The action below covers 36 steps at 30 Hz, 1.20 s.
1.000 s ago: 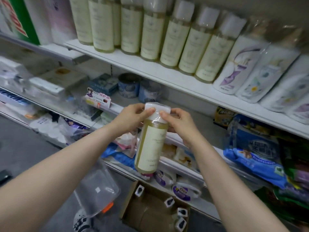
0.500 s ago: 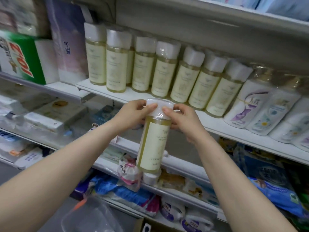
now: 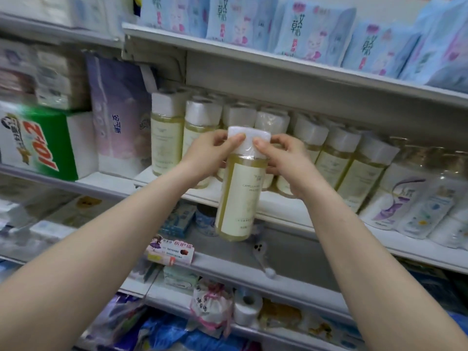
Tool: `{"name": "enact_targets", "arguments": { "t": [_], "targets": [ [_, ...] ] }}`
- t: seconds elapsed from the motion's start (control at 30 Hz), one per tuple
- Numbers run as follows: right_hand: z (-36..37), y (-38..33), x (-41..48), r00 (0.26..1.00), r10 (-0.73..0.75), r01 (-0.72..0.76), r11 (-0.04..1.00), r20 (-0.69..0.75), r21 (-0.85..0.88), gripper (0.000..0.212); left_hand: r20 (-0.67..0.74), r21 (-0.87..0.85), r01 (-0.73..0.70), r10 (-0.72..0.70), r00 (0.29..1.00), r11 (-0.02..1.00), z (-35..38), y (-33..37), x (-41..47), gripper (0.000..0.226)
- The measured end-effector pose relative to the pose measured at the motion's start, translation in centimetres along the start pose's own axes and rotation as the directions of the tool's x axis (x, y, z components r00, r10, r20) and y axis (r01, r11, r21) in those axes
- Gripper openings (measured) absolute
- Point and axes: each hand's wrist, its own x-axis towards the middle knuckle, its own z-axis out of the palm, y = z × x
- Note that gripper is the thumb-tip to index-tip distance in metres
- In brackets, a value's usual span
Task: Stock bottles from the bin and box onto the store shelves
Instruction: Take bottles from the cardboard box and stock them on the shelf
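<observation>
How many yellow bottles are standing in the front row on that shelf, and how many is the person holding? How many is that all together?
Shelf bottles, front row on the shelf: 7
Held bottle, pinched at its cap by the left hand and right hand: 1
Total: 8

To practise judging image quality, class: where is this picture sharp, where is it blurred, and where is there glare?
Head view: bottle, left hand and right hand sharp; boxes at the left edge smeared; small glints on the cap wrap.
</observation>
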Motion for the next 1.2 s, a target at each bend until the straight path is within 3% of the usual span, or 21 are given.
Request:
{"name": "enact_targets", "arguments": {
  "t": [0.37,0.63,0.73,0.87,0.97,1.03,1.2],
  "targets": [
    [3.3,-0.6,3.3,0.984,-0.088,0.074,0.993,-0.155,-0.092,0.057,-0.031,-0.038,-0.069,0.068,0.997,0.997,-1.8,-1.4,3.6,0.035],
    [4.0,0.9,3.6,0.968,-0.136,0.119,0.989,-0.21,-0.092,0.045,-0.01,-0.045,-0.18,0.18,0.984,0.983,-1.4,-3.5,2.7,0.034],
    [4.7,2.0,3.1,0.97,-0.128,0.124,0.992,-0.208,-0.03,0.045,0.044,0.033,-0.211,0.209,0.977,0.977,-0.8,-5.1,1.6,0.058],
    [6.0,4.8,1.3,0.983,0.056,-0.04,0.994,-0.172,0.097,0.066,0.044,0.225,-0.145,0.138,0.989,0.964,-0.4,-8.9,0.1,0.087],
    [6.8,7.4,-0.4,0.989,0.123,-0.11,0.981,-0.079,0.158,0.035,-0.031,0.26,-0.101,0.113,0.993,0.96,0.0,-10.3,-1.4,0.083],
    [7.2,8.7,-1.3,0.991,0.127,-0.116,0.975,-0.047,0.189,0.024,-0.082,0.282,-0.091,0.118,0.99,0.955,0.2,-10.5,-2.0,0.08],
    [7.4,9.8,-2.7,0.995,0.076,-0.068,0.99,-0.064,0.123,0.041,-0.156,0.148,-0.085,0.108,0.982,0.985,0.3,-10.2,-2.2,0.057]
  ]
}}
